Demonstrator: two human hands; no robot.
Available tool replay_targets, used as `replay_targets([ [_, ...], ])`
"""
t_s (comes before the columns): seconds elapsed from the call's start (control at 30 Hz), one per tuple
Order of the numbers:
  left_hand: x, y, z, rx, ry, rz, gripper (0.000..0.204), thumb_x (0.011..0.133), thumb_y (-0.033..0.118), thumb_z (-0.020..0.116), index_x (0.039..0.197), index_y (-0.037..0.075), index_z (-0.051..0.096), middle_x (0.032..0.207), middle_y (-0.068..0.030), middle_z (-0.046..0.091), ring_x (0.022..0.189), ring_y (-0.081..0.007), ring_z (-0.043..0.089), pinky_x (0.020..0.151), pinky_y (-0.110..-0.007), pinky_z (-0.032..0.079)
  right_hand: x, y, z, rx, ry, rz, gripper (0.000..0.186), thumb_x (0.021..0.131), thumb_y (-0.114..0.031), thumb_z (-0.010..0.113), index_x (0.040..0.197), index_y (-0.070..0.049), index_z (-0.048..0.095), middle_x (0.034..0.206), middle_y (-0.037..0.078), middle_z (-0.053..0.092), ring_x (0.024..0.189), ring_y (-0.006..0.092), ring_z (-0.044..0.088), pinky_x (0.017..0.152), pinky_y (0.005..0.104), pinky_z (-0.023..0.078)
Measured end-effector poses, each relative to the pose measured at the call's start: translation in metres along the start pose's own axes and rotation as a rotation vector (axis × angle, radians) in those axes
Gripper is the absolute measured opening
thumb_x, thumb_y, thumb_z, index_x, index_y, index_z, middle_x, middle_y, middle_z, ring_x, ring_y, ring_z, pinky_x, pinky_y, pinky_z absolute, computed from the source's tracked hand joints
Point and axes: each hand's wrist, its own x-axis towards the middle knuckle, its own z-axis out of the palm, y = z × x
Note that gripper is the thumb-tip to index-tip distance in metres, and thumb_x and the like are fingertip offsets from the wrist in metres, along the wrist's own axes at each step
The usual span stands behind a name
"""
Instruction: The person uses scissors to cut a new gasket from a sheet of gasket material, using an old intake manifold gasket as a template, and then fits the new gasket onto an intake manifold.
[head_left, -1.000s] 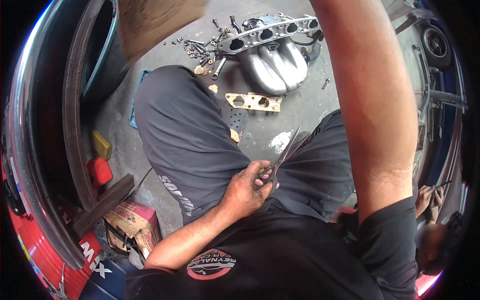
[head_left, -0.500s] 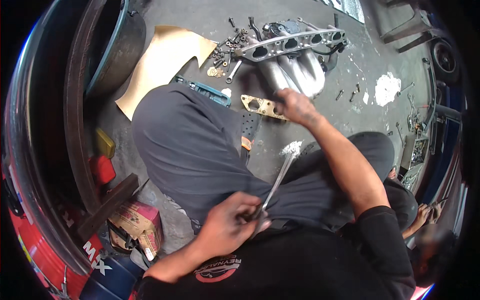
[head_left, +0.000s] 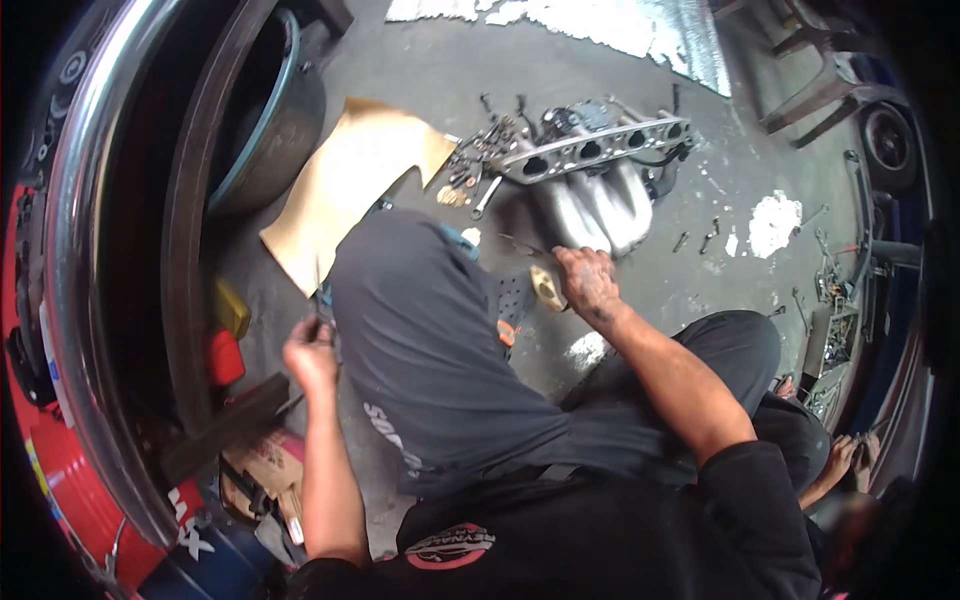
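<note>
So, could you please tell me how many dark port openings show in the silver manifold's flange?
4: in one row along the flange, from the leftmost opening, through the second and third, to the rightmost; none appears hidden.

The left hand [head_left: 312, 345] is blurred, its fingers hiding most of the scissors [head_left: 319, 298] it holds. How much of the tan holed piece [head_left: 546, 289] lies behind the right hand [head_left: 590, 285] cannot be told; a thin streak [head_left: 520, 244] just beyond those fingers is too blurred to name. Between the hands, a knee [head_left: 405, 265] hides most of a teal tray [head_left: 461, 241]. Far beyond the right hand, the top edge cuts off a silvery sheet [head_left: 650, 35].
</note>
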Motion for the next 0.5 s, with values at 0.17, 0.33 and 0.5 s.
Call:
replay_targets([
  [0.17,0.008,-0.016,0.077,-0.223,-0.257,-0.294,0.023,0.085,0.003,0.064,0.106,-0.004,0.07,0.099,-0.0164,0.074,0.09,-0.0252,0.071,0.083,-0.037,0.054,-0.031,0.0,-0.065,0.305,0.251,0.283,0.021,0.095,-0.01,0.058,0.113,-0.005,0.068,0.101,0.017,0.072,0.091,0.0292,0.072,0.082,0.0374,0.056],
  [0.33,0.018,-0.02,0.118,0.266,-0.416,-0.145,0.023,0.085,0.004,0.065,0.106,-0.003,0.071,0.1,-0.0175,0.074,0.091,-0.0276,0.071,0.083,-0.037,0.054,-0.045,0.027,-0.117,1.088,0.542,0.402,0.025,0.098,-0.016,0.06,0.117,0.0,0.062,0.105,0.012,0.071,0.089,0.0237,0.072,0.081,0.0351,0.057],
  [0.5,0.032,-0.015,0.121,0.573,-0.512,-0.048,0.024,0.084,0.005,0.065,0.106,-0.001,0.072,0.1,-0.0186,0.073,0.091,-0.03,0.071,0.083,-0.038,0.054,-0.036,0.02,-0.187,1.473,0.61,0.505,0.021,0.097,-0.015,0.062,0.113,-0.003,0.056,0.103,0.012,0.071,0.088,0.024,0.073,0.078,0.0388,0.058],
])
